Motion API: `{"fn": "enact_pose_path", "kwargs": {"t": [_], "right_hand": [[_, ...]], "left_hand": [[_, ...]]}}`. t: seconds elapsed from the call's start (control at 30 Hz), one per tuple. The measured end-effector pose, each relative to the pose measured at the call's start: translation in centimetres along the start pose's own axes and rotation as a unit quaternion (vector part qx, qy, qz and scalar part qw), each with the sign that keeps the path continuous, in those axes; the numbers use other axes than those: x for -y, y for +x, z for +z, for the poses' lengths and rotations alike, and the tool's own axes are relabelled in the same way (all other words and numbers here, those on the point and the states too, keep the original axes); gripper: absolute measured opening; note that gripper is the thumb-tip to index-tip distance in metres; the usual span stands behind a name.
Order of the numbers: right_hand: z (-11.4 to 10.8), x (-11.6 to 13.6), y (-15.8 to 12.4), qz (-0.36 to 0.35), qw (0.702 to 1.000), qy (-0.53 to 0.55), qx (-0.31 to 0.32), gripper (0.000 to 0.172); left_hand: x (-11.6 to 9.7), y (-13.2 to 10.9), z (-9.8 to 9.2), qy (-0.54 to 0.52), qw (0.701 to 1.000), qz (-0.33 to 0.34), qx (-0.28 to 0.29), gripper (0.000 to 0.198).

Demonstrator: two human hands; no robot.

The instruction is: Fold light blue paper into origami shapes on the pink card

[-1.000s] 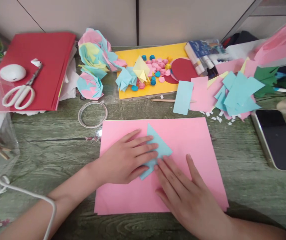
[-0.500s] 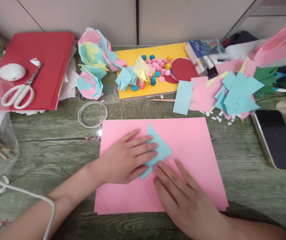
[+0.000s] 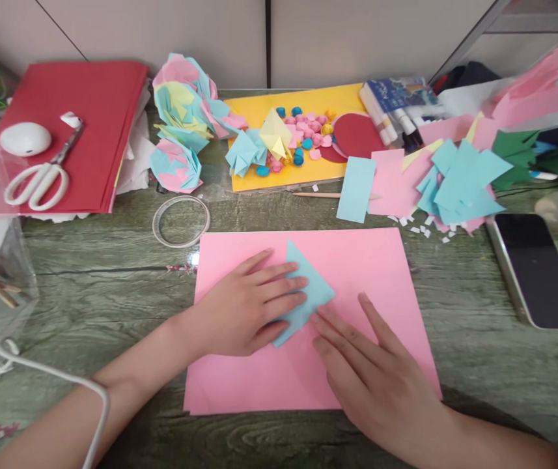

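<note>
A light-blue piece of paper [image 3: 314, 290], folded to a triangle, lies on pink sheets [image 3: 381, 273] in front of me. My left hand [image 3: 247, 303] rests flat with fingers spread, the fingertips pressing the paper's left part and covering that edge. Along the lower right edge of the triangle, near its right corner, are the fingertips of my right hand [image 3: 376, 371]. Its fingers are stretched out and the index finger stands apart from the others.
Behind the pink sheets lie a tape roll [image 3: 181, 222], a light-blue paper strip [image 3: 357, 189] and a pile of blue cut paper [image 3: 471, 182]. White scissors [image 3: 39, 182] sit on red paper [image 3: 97, 124] at left. A phone [image 3: 537, 273] lies at right.
My right hand has slid right and slightly up along the triangle's lower edge towards its right corner. My left hand stays in place on the paper.
</note>
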State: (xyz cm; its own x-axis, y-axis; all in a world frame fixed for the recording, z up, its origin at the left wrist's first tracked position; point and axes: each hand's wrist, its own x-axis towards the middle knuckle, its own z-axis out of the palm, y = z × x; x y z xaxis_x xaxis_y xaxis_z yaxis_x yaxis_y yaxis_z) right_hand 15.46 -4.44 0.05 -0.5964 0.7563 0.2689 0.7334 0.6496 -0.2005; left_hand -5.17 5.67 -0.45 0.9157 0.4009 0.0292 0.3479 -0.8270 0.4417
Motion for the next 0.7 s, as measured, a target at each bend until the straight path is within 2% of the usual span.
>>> {"fn": "enact_pose_path", "kwargs": {"t": [0.7], "right_hand": [[0.43,0.31,0.32,-0.005,1.0,0.01,0.026,0.023]], "left_hand": [[0.0,-0.01,-0.04,0.007,1.0,0.0,0.009,0.034]]}}
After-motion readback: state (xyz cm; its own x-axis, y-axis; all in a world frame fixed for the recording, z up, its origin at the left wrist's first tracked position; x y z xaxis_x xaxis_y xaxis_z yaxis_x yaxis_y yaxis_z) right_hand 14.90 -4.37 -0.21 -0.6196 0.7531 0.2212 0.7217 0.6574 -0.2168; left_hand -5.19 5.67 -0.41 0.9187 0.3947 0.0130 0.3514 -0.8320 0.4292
